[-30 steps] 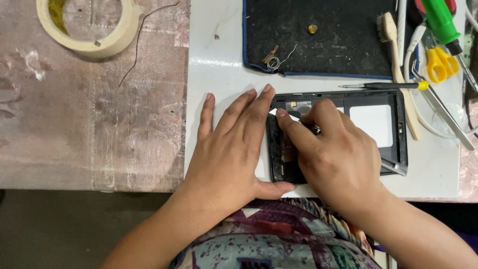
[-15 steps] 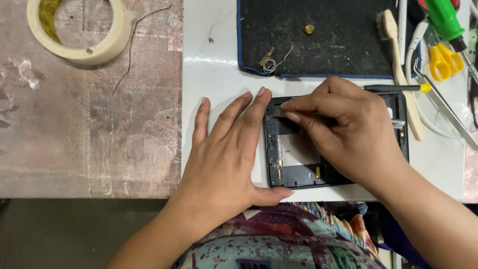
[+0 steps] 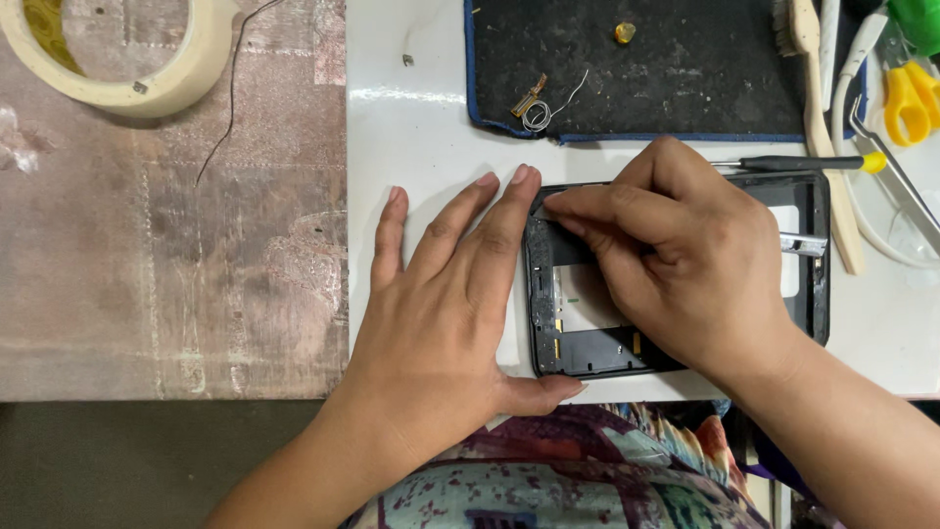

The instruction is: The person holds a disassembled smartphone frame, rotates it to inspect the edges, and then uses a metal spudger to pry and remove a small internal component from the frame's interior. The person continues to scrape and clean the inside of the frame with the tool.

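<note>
A black tablet frame (image 3: 815, 294) lies open on a white board (image 3: 431, 176), with its inner parts showing. My left hand (image 3: 441, 313) rests flat beside it. Its fingers are spread, the fingertips touch the frame's upper left corner and the thumb lies along the bottom edge. My right hand (image 3: 685, 264) covers the middle of the frame, its fingers pinched together at the upper left corner. It grips a thin metal tool (image 3: 805, 242) whose silver end sticks out to the right. The tool's tip is hidden under the fingers.
A black mat (image 3: 685, 78) at the back holds a small brass piece (image 3: 625, 32) and a coiled wire part (image 3: 534, 106). A screwdriver (image 3: 793, 164), a wooden brush (image 3: 818, 127) and yellow-handled scissors (image 3: 906, 98) lie at the right. A tape roll (image 3: 147, 93) sits far left.
My right hand has moved up from the frame's lower left area to its upper left corner. My left hand has stayed flat in place.
</note>
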